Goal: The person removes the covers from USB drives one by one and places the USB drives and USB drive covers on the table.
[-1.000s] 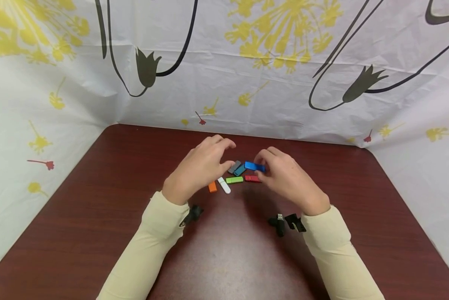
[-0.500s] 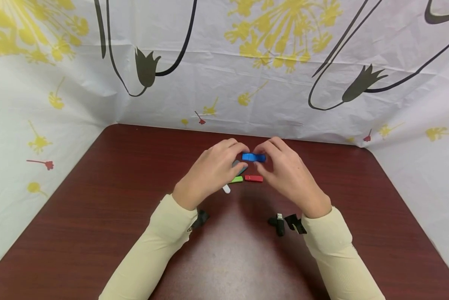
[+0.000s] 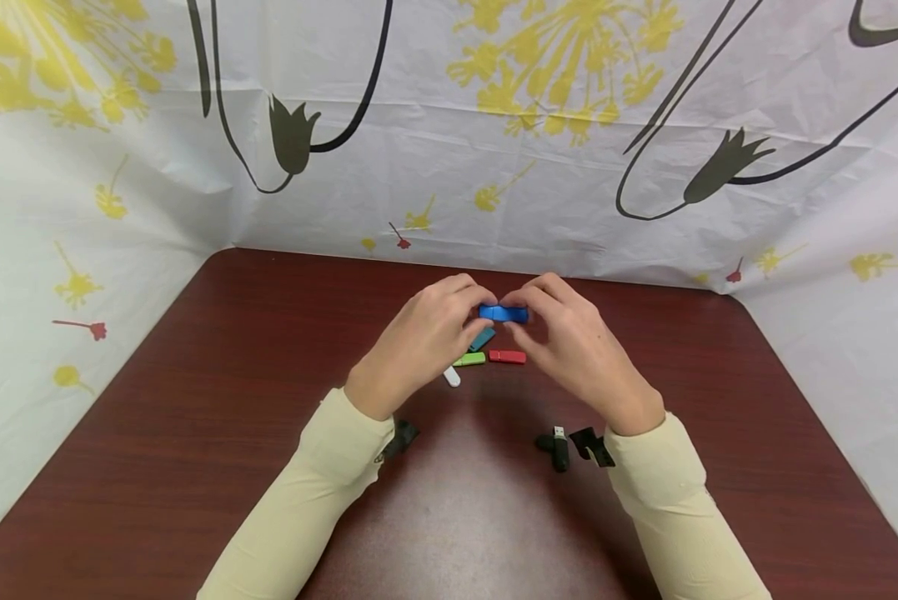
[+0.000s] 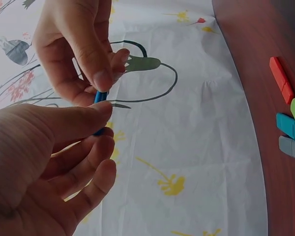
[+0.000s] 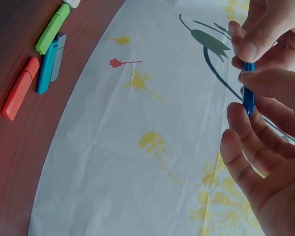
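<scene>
Both hands hold one blue USB stick (image 3: 504,313) above the far part of the table. My left hand (image 3: 422,342) pinches its left end between thumb and fingers; my right hand (image 3: 584,346) pinches the right end. In the left wrist view the blue stick (image 4: 100,98) shows between the two thumbs, mostly covered by fingers. The right wrist view shows its narrow side (image 5: 248,93). Below the hands lie a red USB stick (image 3: 507,357), a green one (image 3: 469,360), a teal one (image 3: 482,338) and a white one (image 3: 452,377). A grey stick (image 4: 290,147) lies beside the teal one.
On the dark red table (image 3: 449,517), a black USB stick (image 3: 560,450) with a bare metal plug lies near my right wrist. Black pieces show at the left cuff (image 3: 399,437) and right cuff (image 3: 593,447). A patterned white sheet (image 3: 449,167) surrounds the back and sides.
My left hand has moved right and taken hold of the blue stick's left end. My right hand has raised the stick slightly away. The orange stick is now hidden behind the left hand.
</scene>
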Available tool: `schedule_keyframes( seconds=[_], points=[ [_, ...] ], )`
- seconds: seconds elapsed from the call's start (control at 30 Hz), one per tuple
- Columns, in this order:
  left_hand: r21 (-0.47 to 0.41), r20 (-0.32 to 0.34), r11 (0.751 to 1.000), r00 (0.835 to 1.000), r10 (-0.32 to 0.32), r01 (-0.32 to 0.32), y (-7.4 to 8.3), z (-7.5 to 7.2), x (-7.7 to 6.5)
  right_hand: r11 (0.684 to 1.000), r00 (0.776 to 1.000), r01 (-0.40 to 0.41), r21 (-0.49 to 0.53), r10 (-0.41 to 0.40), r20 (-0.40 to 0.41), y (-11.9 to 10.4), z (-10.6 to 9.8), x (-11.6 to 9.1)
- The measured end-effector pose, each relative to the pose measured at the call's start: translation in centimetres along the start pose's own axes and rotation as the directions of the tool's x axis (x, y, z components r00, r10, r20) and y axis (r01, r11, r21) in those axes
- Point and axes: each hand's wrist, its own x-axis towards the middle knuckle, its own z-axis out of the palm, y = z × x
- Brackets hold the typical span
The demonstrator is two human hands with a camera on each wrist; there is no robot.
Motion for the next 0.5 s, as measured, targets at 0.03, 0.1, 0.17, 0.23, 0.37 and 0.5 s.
schedule_keyframes(
  seconds=[0.03,0.1,0.17,0.23,0.37,0.5],
  points=[
    [-0.005,0.006,1.0,1.0,-0.003,0.003,0.0,-0.04,0.01,1.0,1.0,0.006,0.002,-0.006,0.001,0.01,-0.04,0.0],
    [-0.014,0.02,1.0,1.0,-0.008,0.008,-0.02,-0.07,0.06,1.0,1.0,0.016,0.004,-0.016,0.007,0.05,-0.13,-0.02],
    [-0.02,0.031,1.0,0.999,-0.014,0.015,-0.02,-0.13,0.09,1.0,1.0,0.024,0.004,-0.024,0.01,0.11,-0.19,-0.04],
    [-0.028,0.036,0.999,0.999,-0.023,0.024,-0.01,-0.16,0.12,0.999,0.999,0.031,0.005,-0.031,0.006,0.21,-0.23,-0.05],
    [-0.038,0.029,0.998,0.999,-0.043,0.044,0.06,-0.18,0.22,0.999,0.999,0.041,0.012,-0.041,-0.009,0.37,-0.31,-0.04],
    [-0.042,0.021,0.997,0.998,-0.061,0.062,0.14,-0.17,0.28,0.999,0.999,0.048,0.022,-0.047,-0.017,0.4,-0.34,-0.03]
  ],
)
